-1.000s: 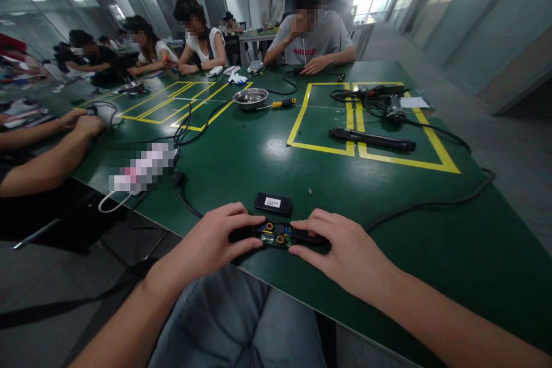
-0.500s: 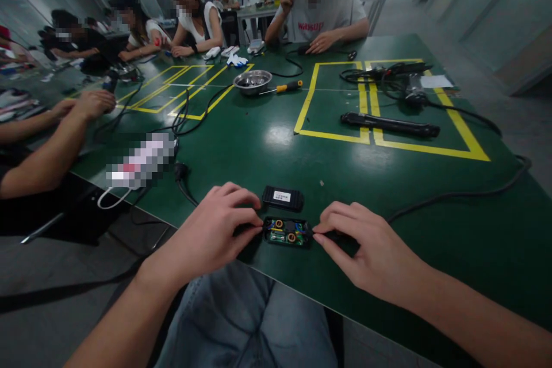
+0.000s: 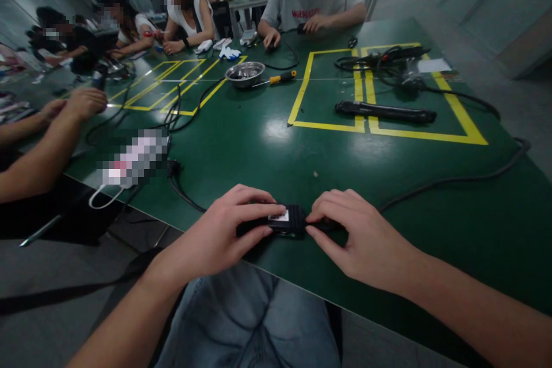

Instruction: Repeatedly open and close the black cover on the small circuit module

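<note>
My left hand (image 3: 228, 224) is closed on a black ribbed plastic cover (image 3: 295, 218) with a white label, its fingers on top and its thumb along the near side. The cover lies over the small case, whose circuit board is now hidden apart from a thin greenish edge along the bottom. Just right of the case, my right hand (image 3: 356, 233) pinches the black cable (image 3: 435, 184) where it enters the end. On the left, another black cable with a plug (image 3: 173, 168) runs toward my left hand.
A metal bowl (image 3: 245, 75) and a yellow-black screwdriver (image 3: 282, 77) lie ahead on the green table. Farther right, a long black tool (image 3: 385, 112) rests across yellow tape (image 3: 323, 125). A white power strip (image 3: 135, 155) is at left. Co-workers sit around the table.
My left hand has left the cable end and taken the cover, which moved from behind the case onto it. My right hand keeps its pinch. The whole view has shifted slightly.
</note>
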### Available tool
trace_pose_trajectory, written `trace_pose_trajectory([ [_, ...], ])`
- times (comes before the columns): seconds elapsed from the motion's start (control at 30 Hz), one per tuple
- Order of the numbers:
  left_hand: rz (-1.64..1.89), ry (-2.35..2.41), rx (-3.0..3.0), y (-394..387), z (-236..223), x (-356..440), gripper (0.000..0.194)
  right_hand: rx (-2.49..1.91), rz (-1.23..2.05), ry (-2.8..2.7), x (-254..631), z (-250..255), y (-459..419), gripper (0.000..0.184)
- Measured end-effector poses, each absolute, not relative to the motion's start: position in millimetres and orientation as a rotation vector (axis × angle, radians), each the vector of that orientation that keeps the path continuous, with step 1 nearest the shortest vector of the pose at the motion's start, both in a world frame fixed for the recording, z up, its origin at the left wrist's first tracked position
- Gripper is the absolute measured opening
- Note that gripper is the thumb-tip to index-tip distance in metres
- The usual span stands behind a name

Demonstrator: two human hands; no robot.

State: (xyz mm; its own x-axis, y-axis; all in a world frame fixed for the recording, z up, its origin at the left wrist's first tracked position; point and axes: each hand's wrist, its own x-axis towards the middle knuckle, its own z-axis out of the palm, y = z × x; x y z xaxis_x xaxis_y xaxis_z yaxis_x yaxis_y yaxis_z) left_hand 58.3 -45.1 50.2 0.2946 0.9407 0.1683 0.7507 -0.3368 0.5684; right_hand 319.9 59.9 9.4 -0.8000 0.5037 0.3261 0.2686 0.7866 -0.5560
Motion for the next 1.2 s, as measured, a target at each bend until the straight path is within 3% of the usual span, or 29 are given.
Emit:
trace_pose_trajectory([
  [0.37, 0.646, 1.516, 2.289, -57.6, 44.0, 67.0, 0.040, -0.567, 0.733, -2.510, 320.8, 9.3, 60.9, 0.014],
  [0.47, 0.656, 1.480, 2.155, -51.0, 54.3, 64.9, 0.031, -0.577, 0.740, -2.511, 320.4, 8.9, 61.2, 0.014],
  [0.63, 0.956, 1.758, 1.887, -27.8, 51.4, 66.9, 0.021, -0.572, 0.724, -2.492, 319.9, 6.9, 60.2, 0.013],
  [0.73, 0.871, 1.820, 1.896, -16.7, 39.8, 71.1, 0.018, -0.595, 0.701, -2.473, 320.0, 5.2, 59.2, 0.011],
  [0.83, 0.803, 1.860, 1.994, -21.1, 34.3, 70.3, 0.015, -0.592, 0.674, -2.464, 320.2, 4.7, 58.3, 0.022],
  [0.97, 0.869, 1.894, 2.062, -48.1, 38.4, 61.4, 0.023, -0.543, 0.598, -2.504, 320.0, 4.4, 57.3, 0.030],
  [1.2, 0.580, 1.668, 2.089, -60.5, 41.1, 53.8, 0.037, -0.572, 0.574, -2.533, 321.3, 1.5, 56.2, 0.032],
])
